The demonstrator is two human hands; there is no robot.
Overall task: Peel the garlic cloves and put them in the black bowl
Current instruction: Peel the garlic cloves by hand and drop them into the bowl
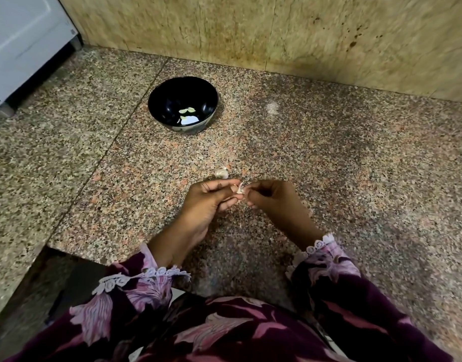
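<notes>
A small garlic clove (240, 189) is held between both hands just above the speckled granite counter (329, 158). My left hand (211, 199) pinches it from the left, and my right hand (266, 197) pinches its papery skin from the right. Most of the clove is hidden by my fingertips. Beyond the hands, a loose bit of garlic or skin (221, 173) lies on the counter. The black bowl (156, 100) stands farther back, slightly left of centre, holding a few pale peeled cloves (186, 111).
A beige stone wall (277, 30) rises behind the counter. A white appliance (23, 43) stands at the far left corner. The counter's front edge steps down at the lower left (67, 250). My patterned sleeves fill the bottom of the view.
</notes>
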